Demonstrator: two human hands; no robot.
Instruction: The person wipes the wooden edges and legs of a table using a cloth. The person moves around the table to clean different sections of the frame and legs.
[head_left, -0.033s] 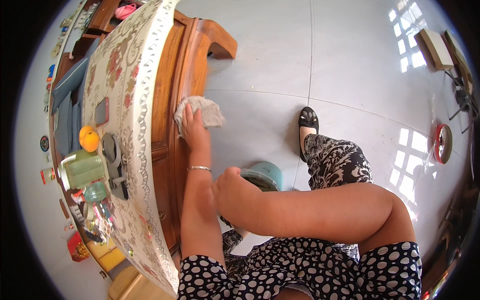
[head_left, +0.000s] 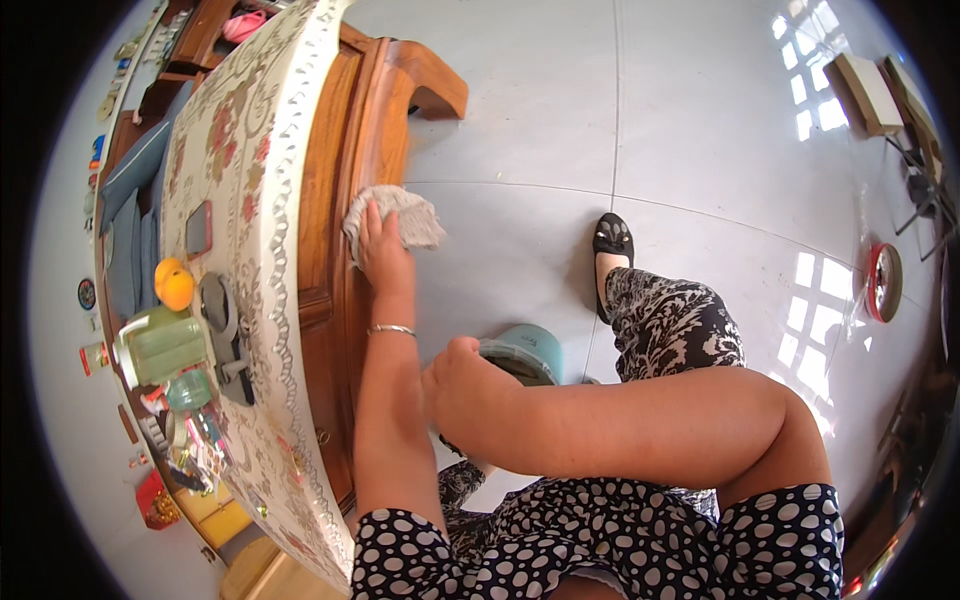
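Note:
A crumpled beige cloth (head_left: 415, 220) lies against the lower side rail of a wooden table (head_left: 325, 225). My left hand (head_left: 385, 255) presses it there, fingers laid over the cloth. The loose end of the cloth hangs out past the rail, over the floor. My right hand (head_left: 465, 385) is bent inward beside my left forearm, closed like a fist; its fingertips are hidden, and I cannot make out whether it holds anything. Just beyond my right hand stands a light blue bucket (head_left: 540, 350), partly covered by that hand.
A floral tablecloth (head_left: 235, 150) with a scalloped edge covers the tabletop. On it are a phone (head_left: 199, 230), orange fruit (head_left: 175, 284), a large jar (head_left: 165, 345) and several small items. A curved table leg (head_left: 435, 80) juts over the floor. A round red-rimmed object (head_left: 883, 282) lies at right.
The whole view has shifted slightly. My left hand and the cloth appear a little farther left and up, along with the table; my grip looks the same.

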